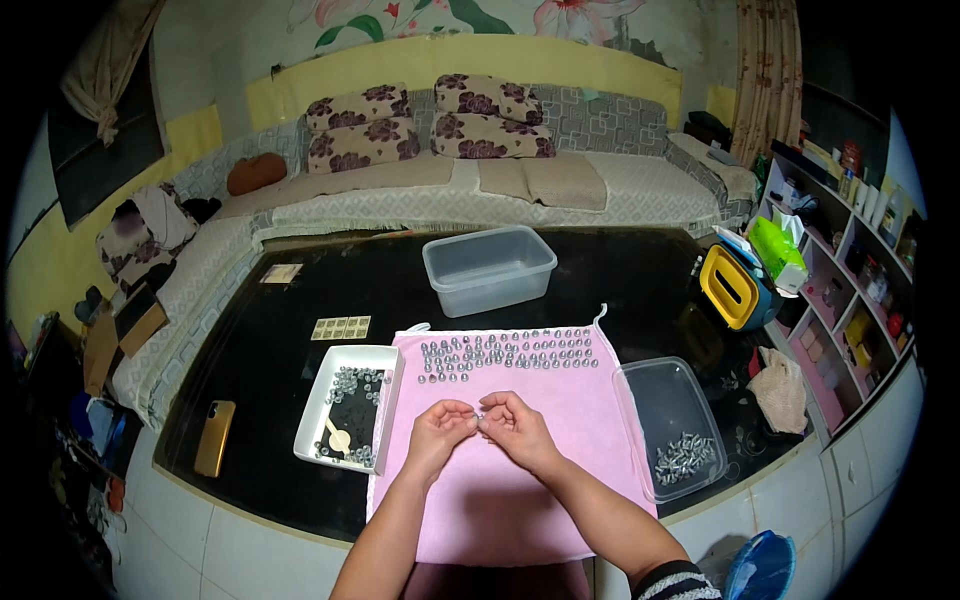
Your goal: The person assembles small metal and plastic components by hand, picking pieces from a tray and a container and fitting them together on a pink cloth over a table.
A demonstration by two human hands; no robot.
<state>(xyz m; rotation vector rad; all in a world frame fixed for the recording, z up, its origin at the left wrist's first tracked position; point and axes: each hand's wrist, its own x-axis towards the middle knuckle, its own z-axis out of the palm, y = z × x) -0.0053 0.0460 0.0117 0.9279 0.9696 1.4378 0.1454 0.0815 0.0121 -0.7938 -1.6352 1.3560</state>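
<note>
My left hand [446, 424] and my right hand [514, 425] meet over the pink cloth [455, 520], fingertips pinched together. Between them is a small silvery piece, mostly covered by the fingers. Beyond the hands, rows of small silvery domed pieces [505, 352] stand on the cloth, the nearest row shorter. To the left, a white tray [312, 405] holds small shiny round pieces [355, 383] and a pale spoon [339, 438]. Silvery stud-like metal pieces [686, 458] are heaped on a shallow clear plastic lid [655, 385] at the right.
A clear plastic tub [488, 272] stands farther back on the black table [300, 330]. A gold phone [212, 438] and a sticker sheet [341, 328] lie left. At the right are a yellow-and-blue box [735, 288], a crumpled cloth [777, 392] and a shelf unit [815, 270].
</note>
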